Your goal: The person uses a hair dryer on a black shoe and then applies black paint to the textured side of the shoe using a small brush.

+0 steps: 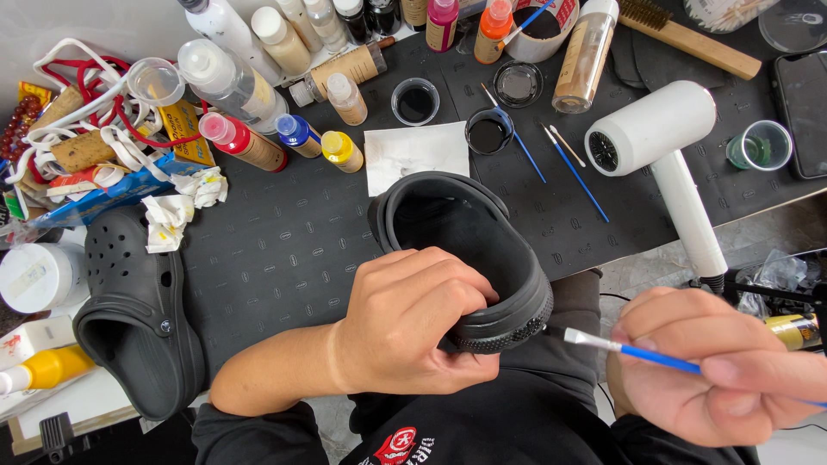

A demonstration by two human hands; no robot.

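My left hand grips the heel end of a black clog shoe, holding it tilted over the edge of the dark work mat. My right hand pinches a thin blue-handled paintbrush. Its black-loaded tip touches the textured rim of the clog's sole at the lower right. A second black clog lies on the mat at the left, apart from both hands.
Several paint bottles and small cups of black paint stand at the back. A white hair dryer lies at the right, with loose blue brushes, a white paper square and a phone nearby. Clutter crowds the left edge.
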